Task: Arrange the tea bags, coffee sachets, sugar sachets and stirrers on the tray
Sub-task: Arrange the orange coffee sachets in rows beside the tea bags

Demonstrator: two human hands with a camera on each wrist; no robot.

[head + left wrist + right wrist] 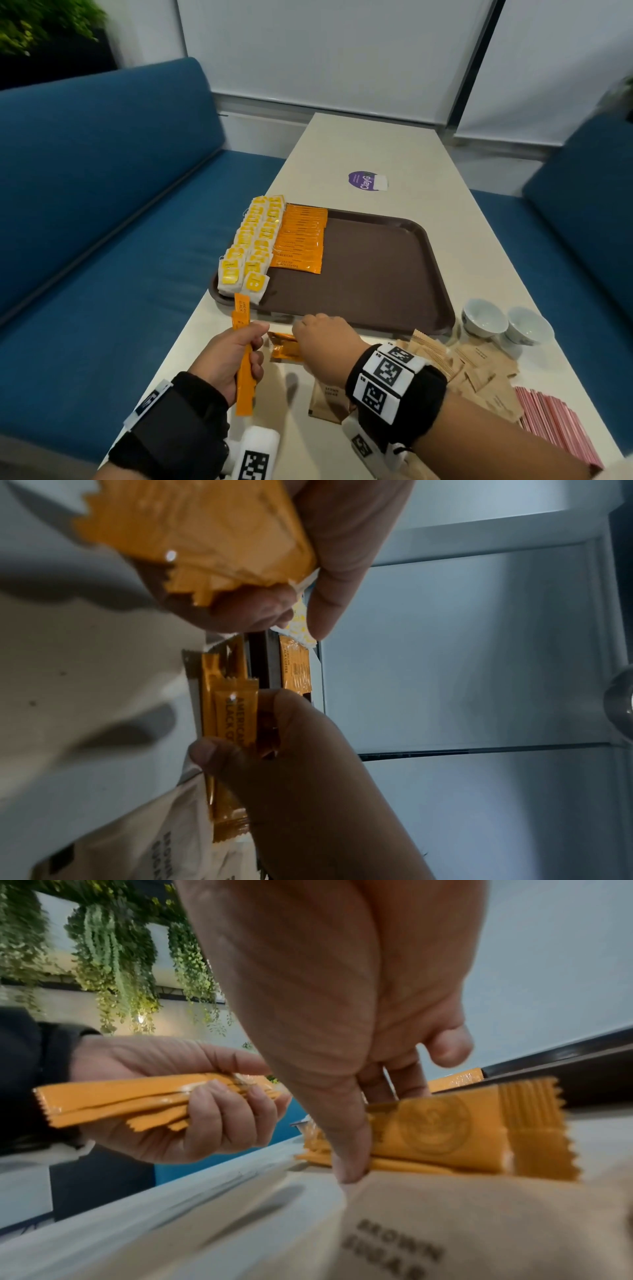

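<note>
Coffee sachets [299, 236], orange ones, sit fanned in a column at the upper left of the brown tray [376, 270] in the head view, with yellow tea bags [248, 246] in two columns just left of them, overlapping the tray's left rim. Only this view shows the brown sugar sachets [479, 373] and pink stirrers [555, 425] lying off the tray at lower right on the table [404, 150], near two white cups [507, 323]. Left hand [229, 356] is clenched round a bundle of orange sachets [245, 373]; the right wrist view shows its fingers [219, 1118] wrapped over their serrated ends. Right hand [325, 337] reaches down to a loose orange pile [284, 347] below the tray's near edge. The left wrist view reads "AMERICAN BLACK COFFEE" there, pinched between thumb and fingers [205, 753].
</note>
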